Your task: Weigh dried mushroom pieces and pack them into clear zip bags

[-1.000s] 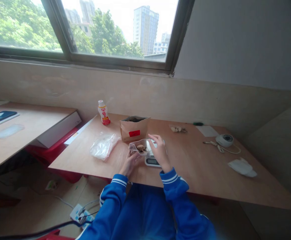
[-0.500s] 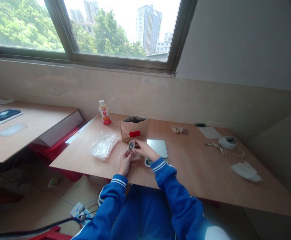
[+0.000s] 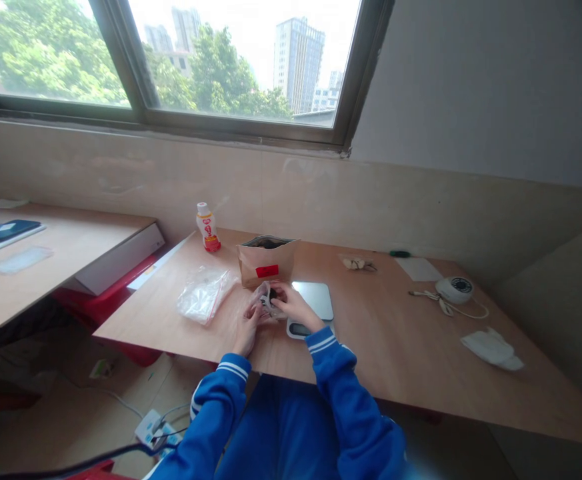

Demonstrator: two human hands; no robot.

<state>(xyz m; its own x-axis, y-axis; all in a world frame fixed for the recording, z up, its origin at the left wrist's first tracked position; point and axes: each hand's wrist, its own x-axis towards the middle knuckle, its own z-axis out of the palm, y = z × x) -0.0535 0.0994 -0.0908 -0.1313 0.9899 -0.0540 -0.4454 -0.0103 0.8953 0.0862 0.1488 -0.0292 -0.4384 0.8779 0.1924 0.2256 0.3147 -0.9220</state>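
A small transparent plastic bag point(image 3: 265, 300) with dark contents is gathered between my two hands, just left of the scale. My left hand point(image 3: 247, 331) grips its lower side. My right hand point(image 3: 295, 305) pinches its top, and the fingers hide most of what is inside. A digital kitchen scale point(image 3: 311, 301) with a silver plate lies right beside my right hand. Behind the hands stands a brown paper bag point(image 3: 267, 263) with a red label. A larger transparent plastic bag point(image 3: 203, 295) lies flat to the left.
The wooden table point(image 3: 401, 347) also holds a bottle with a red label point(image 3: 208, 228), pale pieces point(image 3: 355, 263), a paper sheet point(image 3: 418, 269), a white corded device point(image 3: 454, 289) and a white cloth point(image 3: 492, 350). A second table point(image 3: 55, 260) stands left, with a tablet on it.
The small bag has moved left off the scale and is gathered tighter. My right hand has moved from above the scale onto the bag, leaving the silver plate uncovered.
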